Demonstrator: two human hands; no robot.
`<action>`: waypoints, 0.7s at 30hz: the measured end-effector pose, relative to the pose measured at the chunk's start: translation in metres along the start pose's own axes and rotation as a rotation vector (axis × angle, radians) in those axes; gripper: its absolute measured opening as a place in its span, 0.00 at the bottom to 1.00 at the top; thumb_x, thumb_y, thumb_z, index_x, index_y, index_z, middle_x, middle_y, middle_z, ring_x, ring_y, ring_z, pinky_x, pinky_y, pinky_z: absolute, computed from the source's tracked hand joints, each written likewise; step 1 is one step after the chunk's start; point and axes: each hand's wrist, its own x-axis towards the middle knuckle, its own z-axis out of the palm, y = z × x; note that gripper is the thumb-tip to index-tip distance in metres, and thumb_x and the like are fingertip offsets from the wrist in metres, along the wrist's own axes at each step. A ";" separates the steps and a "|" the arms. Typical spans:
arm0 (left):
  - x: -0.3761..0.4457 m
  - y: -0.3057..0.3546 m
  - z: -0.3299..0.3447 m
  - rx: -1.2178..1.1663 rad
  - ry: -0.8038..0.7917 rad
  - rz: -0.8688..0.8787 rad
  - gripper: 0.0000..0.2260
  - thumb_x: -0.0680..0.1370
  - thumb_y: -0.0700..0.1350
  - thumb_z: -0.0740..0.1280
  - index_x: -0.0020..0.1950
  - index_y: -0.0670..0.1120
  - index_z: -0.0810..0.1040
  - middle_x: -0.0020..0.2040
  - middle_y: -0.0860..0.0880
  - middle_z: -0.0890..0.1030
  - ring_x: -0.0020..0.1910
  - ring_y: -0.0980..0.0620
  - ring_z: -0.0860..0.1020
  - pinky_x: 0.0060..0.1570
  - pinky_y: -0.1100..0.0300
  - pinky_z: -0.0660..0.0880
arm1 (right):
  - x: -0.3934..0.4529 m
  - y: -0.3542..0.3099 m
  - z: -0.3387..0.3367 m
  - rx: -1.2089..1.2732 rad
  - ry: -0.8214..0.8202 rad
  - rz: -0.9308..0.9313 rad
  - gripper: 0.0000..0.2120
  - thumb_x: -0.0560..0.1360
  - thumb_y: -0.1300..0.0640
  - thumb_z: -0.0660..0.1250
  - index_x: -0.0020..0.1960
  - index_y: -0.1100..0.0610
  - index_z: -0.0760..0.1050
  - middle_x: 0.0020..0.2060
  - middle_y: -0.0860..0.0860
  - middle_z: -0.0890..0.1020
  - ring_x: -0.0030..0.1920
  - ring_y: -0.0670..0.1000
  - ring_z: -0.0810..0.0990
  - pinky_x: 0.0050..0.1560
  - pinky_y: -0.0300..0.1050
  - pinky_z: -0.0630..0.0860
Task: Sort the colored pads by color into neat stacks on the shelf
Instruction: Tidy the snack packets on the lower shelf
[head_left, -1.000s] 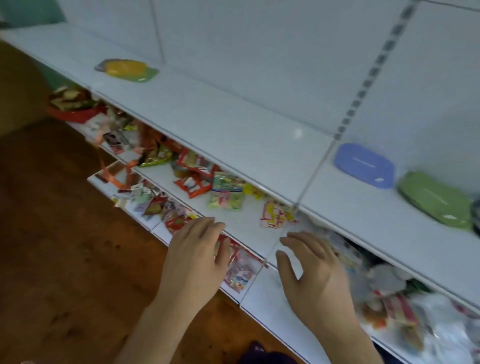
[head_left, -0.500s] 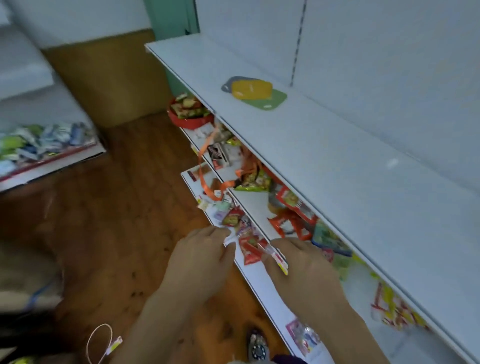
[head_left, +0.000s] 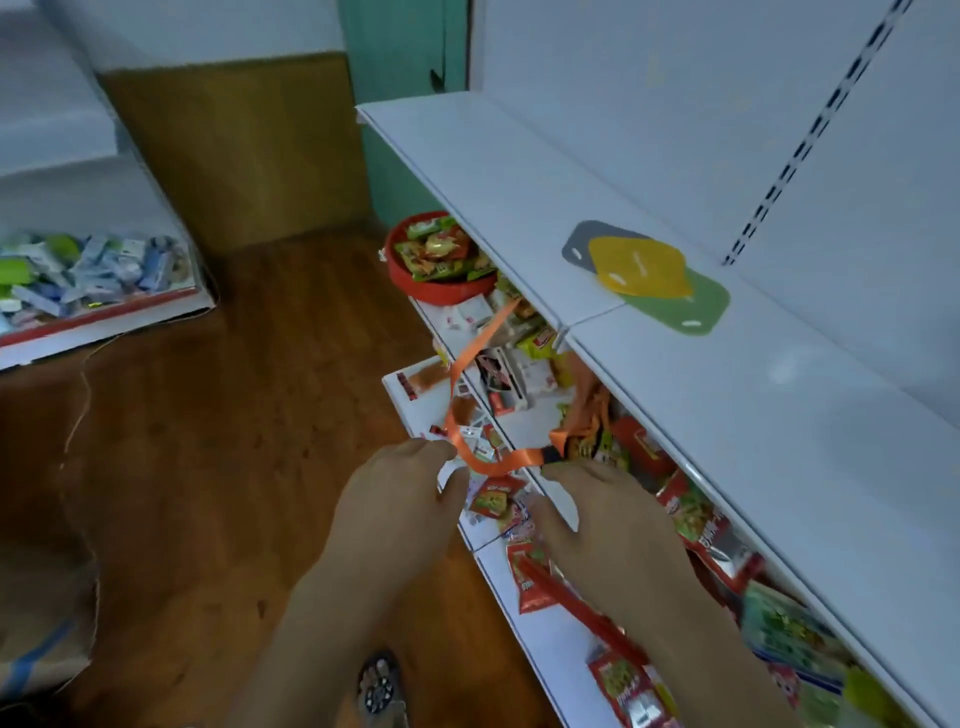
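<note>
Three pads lie overlapped on the white top shelf: a yellow pad on top, a grey pad sticking out to its left, a green pad to its right. My left hand and my right hand hover low, in front of the lower shelves, well below and to the left of the pads. Both hands are empty with fingers loosely apart. An orange ribbon loops just beyond my fingertips.
Lower shelves hold several snack packets. A red bowl of packets sits under the shelf's left end. A box of blue and white packets stands on the wooden floor at left. A foot in a sandal shows below.
The view has swung left along the shelf: the blue and green pads at right have left the frame, and the yellow, grey and green pile is now nearer. Both hands stay low and empty.
</note>
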 end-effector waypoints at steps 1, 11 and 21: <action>0.015 -0.008 -0.007 0.002 0.003 0.026 0.18 0.85 0.58 0.59 0.72 0.55 0.77 0.68 0.55 0.80 0.66 0.51 0.77 0.62 0.56 0.76 | 0.011 -0.008 0.000 0.002 0.014 0.020 0.15 0.82 0.42 0.65 0.64 0.47 0.81 0.58 0.45 0.84 0.59 0.51 0.80 0.55 0.49 0.82; 0.154 -0.011 -0.047 -0.093 -0.067 0.353 0.15 0.85 0.57 0.60 0.67 0.54 0.80 0.63 0.55 0.82 0.58 0.54 0.80 0.54 0.58 0.78 | 0.091 -0.024 -0.020 -0.025 0.327 0.287 0.16 0.78 0.45 0.65 0.57 0.52 0.84 0.50 0.48 0.86 0.52 0.53 0.82 0.50 0.43 0.78; 0.288 0.043 -0.050 -0.119 -0.060 0.601 0.13 0.85 0.53 0.62 0.65 0.51 0.81 0.59 0.53 0.84 0.56 0.50 0.81 0.54 0.51 0.79 | 0.168 0.035 -0.035 -0.003 0.586 0.551 0.12 0.78 0.50 0.72 0.58 0.54 0.84 0.54 0.50 0.86 0.57 0.58 0.80 0.56 0.49 0.78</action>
